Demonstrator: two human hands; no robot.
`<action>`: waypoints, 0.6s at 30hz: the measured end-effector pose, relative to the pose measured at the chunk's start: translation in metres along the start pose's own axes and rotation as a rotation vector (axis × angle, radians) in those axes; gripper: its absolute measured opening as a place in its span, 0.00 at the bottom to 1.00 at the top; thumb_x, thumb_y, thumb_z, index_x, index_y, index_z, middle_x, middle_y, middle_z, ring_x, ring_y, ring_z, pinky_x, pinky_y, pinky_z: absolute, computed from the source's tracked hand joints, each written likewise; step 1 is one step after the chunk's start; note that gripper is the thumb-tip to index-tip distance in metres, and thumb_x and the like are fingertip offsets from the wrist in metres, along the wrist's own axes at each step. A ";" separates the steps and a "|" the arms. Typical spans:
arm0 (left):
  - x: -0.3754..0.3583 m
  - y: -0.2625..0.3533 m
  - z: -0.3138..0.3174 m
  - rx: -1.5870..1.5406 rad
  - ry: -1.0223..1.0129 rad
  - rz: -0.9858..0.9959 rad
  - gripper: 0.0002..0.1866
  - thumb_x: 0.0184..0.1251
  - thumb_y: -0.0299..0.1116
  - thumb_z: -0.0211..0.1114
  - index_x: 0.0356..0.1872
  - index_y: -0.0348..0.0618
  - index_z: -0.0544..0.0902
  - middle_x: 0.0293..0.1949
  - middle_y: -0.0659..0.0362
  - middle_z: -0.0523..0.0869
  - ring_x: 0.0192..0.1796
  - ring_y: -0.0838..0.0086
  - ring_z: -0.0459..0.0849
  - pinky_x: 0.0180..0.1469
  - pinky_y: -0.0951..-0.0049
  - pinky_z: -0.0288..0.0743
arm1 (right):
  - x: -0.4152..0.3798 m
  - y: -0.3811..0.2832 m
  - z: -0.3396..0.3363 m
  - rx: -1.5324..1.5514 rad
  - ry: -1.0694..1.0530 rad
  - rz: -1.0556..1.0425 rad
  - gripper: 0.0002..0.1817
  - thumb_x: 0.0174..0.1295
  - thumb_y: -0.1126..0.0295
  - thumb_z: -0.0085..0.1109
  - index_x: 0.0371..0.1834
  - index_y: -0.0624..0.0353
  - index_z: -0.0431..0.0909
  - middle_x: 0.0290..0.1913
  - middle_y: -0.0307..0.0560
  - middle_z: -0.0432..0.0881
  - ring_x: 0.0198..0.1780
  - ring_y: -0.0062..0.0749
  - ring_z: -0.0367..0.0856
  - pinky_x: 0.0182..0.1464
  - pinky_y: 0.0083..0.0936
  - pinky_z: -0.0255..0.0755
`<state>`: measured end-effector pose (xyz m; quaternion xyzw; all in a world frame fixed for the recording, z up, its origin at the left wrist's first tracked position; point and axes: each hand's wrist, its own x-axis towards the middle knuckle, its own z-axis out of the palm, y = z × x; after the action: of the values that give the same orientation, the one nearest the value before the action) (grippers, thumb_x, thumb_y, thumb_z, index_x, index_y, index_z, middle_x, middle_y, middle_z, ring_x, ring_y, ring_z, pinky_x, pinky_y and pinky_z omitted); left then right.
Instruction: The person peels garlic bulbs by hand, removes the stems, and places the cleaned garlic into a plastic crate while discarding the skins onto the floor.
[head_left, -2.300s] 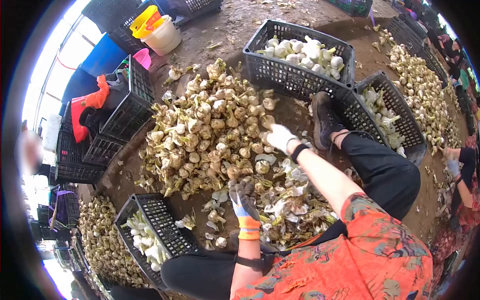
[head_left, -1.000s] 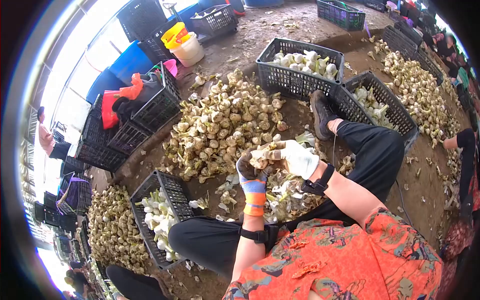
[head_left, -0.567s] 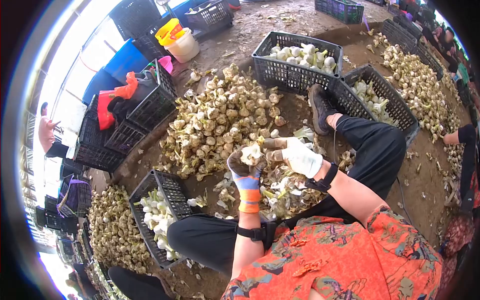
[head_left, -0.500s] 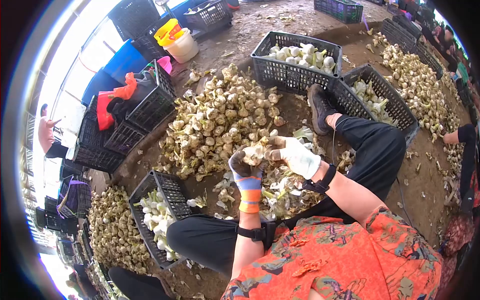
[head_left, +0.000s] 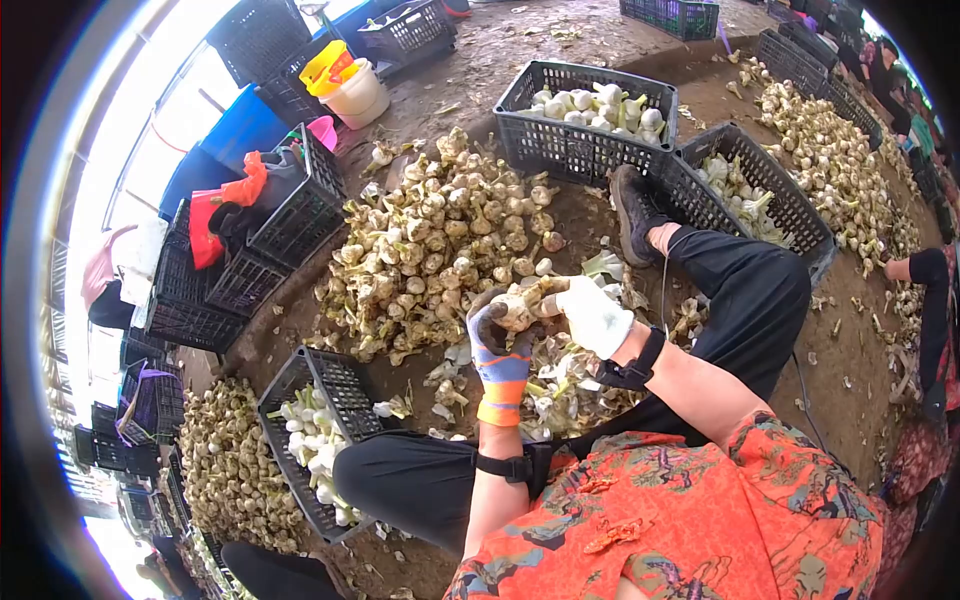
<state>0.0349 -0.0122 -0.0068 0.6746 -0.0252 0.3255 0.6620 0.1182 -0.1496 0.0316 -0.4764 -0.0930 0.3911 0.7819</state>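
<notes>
Out over the litter of pale skins [head_left: 578, 392], seen from the head camera, two gloved hands meet on a single garlic bulb [head_left: 516, 312], and that's where the action is! Left hand [head_left: 492, 332], in blue and orange with a dark palm: fingers curled round the bulb, cradling it from the left. Right hand [head_left: 597, 317], gloved in white: brownish fingers clamped on the bulb's other side, a wide black strap [head_left: 634, 366] at the wrist.

Just beyond them, what a mound! A big garlic pile [head_left: 430, 255], brownish and stalky, spreads over the dirt floor [head_left: 590, 228]. Behind it and to the right stands a black crate [head_left: 578, 150] with clean white bulbs inside; next to that, touching, a second crate [head_left: 703, 200] holds more pale garlic, a dark shoe [head_left: 637, 215] planted right by both. Over by the left knee, a third crate [head_left: 345, 395] sits tilted, white bulbs lying in it. Farther back, left of centre, a white bucket [head_left: 358, 97] with a yellow container [head_left: 326, 68] on top. And at the far right edge, a co-worker's dark sleeve [head_left: 930, 268], beside another long garlic row [head_left: 840, 165].
</notes>
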 end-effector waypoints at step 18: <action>-0.010 -0.013 0.013 -0.123 0.039 -0.300 0.25 0.68 0.39 0.61 0.61 0.42 0.65 0.51 0.54 0.78 0.47 0.69 0.81 0.44 0.71 0.80 | 0.002 0.017 -0.015 -0.512 0.103 -0.235 0.15 0.55 0.75 0.63 0.46 0.65 0.79 0.38 0.37 0.83 0.39 0.16 0.77 0.44 0.18 0.71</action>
<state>0.0386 -0.0269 -0.0221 0.6224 0.0689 0.2338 0.7438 0.1185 -0.1540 0.0097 -0.6635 -0.2033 0.2369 0.6799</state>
